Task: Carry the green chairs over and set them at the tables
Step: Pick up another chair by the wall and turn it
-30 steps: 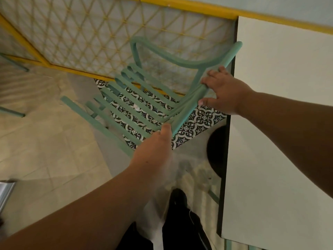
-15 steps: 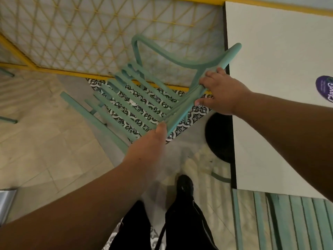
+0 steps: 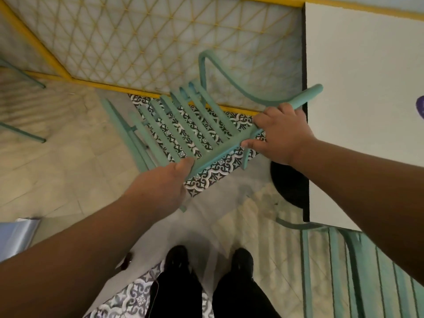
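The green chair (image 3: 220,154) sits in the middle of the frame, tilted, its slatted seat slanting from the centre toward the upper left and its curved tube arching toward the upper right; the end of that tube overlaps the dark left edge of the white table (image 3: 367,65); whether the chair's legs touch the floor cannot be told. The left hand (image 3: 160,187) grasps the lower end of the chair's frame rail, thumb lying on top and fingers tucked beneath; the right hand (image 3: 284,136) grasps the same rail higher up, fingers curled over it and thumb under it, just beside the table's edge.

The table fills the upper right of the frame; at the right edge of the frame a purple sticker (image 3: 421,106) lies on it, cut off by the edge, and no writing on it can be read. A black table base (image 3: 289,187) shows below the right wrist. A second green chair (image 3: 385,283) stands in the lower right, its slats partly hidden by the right forearm.

Under the held chair lies a black-and-white patterned tile (image 3: 211,177); a yellow lattice partition (image 3: 137,42) runs across the upper left; thin green legs (image 3: 23,131) stand at the left edge; black shoes (image 3: 176,255) show at the bottom centre; a silvery object (image 3: 16,232) lies at the lower left.
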